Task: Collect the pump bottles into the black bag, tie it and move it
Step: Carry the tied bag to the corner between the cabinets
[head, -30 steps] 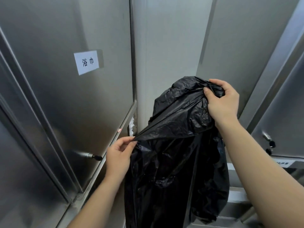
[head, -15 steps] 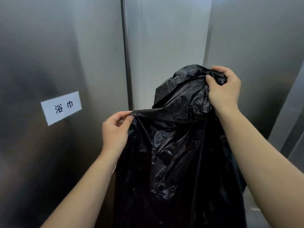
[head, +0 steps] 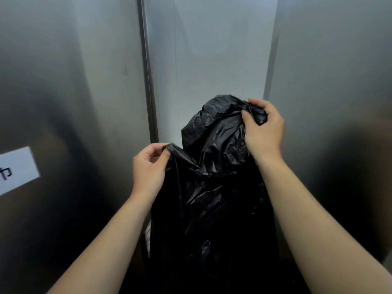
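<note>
Black bag [head: 212,198] held up in the middle, close to the shiny metal wall [head: 328,81]. Hanging long and limp below the hands, down past the bottom edge of the view. Left hand [head: 148,168] pinching a folded bit of the bag's edge between thumb and fingers, on the near left side. Right hand [head: 264,132] clenched on a bunched-up lump of plastic, higher and farther right. Top of the bag scrunched between the two hands, but no knot to be seen yet.

No pump bottles in sight anywhere. Maybe inside the bag already; cannot tell, since the plastic is dark and hides everything. Judging by the gathered top, probably past the collecting part and now at the closing part. Still left to do: tie the top shut, then carry the bag away. White label [head: 14,169] with dark writing on the far left, half cut off.
</note>
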